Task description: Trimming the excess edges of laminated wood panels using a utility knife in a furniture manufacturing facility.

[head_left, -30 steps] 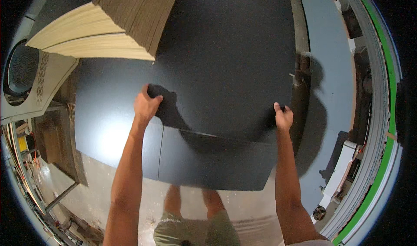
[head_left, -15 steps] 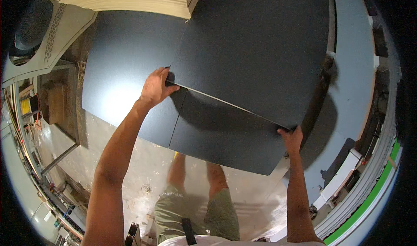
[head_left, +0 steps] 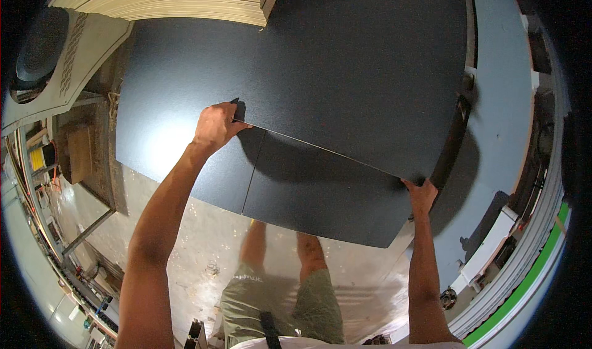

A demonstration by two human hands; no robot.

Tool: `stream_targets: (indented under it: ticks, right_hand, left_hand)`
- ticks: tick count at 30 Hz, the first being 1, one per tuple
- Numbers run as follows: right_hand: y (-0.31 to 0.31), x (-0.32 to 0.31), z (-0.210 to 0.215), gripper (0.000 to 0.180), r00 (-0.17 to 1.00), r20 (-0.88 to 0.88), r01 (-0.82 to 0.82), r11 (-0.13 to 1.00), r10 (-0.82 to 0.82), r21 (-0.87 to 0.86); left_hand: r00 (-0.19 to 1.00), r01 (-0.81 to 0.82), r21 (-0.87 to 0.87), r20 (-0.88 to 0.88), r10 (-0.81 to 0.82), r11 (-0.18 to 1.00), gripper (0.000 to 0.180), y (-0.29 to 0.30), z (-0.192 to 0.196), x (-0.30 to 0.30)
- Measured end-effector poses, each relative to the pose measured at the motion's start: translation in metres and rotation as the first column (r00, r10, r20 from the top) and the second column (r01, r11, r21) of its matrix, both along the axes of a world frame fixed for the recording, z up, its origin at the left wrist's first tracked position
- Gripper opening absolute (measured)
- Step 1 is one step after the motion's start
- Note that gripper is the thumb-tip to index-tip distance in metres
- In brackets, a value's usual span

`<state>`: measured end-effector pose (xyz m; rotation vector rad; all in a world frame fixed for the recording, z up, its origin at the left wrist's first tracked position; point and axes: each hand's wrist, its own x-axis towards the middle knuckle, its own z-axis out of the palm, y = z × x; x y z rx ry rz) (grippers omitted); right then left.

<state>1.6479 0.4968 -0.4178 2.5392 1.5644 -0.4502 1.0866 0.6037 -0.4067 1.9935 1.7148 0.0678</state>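
Panel [head_left: 370,78]: dark, flat, near edge held in both hands; far end runs out at the top of view. Left hand [head_left: 216,126] at the panel's near left corner, bent nearly closed, fingers and thumb pinching the edge. Right hand [head_left: 422,195] likewise closed on the near right corner; thumb visible at the edge, other fingers mostly hidden, exact wrap cannot be told. Under the panel, two sheets of similar dark finish: left sheet [head_left: 166,84] reaching out past its left side, right sheet [head_left: 327,192] showing beyond its near edge, a thin seam [head_left: 254,173] between them. Shadow [head_left: 296,155] on the sheets just below the panel's near edge. Obstruction: pale stack [head_left: 166,0] of thick layered boards at the panel's far left, covering part of the left sheet in this view; whether it touches the panel cannot be told. Well left of the panel: beige cover [head_left: 74,65] with a dark round grille [head_left: 42,59]; nearer than these, a brown box [head_left: 80,155] and a small yellow item [head_left: 38,158], kind unclear. Right of the panel: long blue-grey board [head_left: 502,102], then a white bar [head_left: 487,250] near its near right corner, and a green strip [head_left: 524,299] farther out. On the near side of the panel: pale floor [head_left: 191,225], the person's legs [head_left: 311,250] and green shorts [head_left: 317,306].
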Motion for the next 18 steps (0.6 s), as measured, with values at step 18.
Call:
stream_targets:
  ticks: [18]
  right_hand:
    - [-0.008,0.010,-0.010,0.057,0.994,-0.090,-0.064,0.996,0.070,0.066]
  left_hand:
    - [0.998,-0.058,0.046,0.028,0.057,0.997,0.035,0.003,-0.006,0.002]
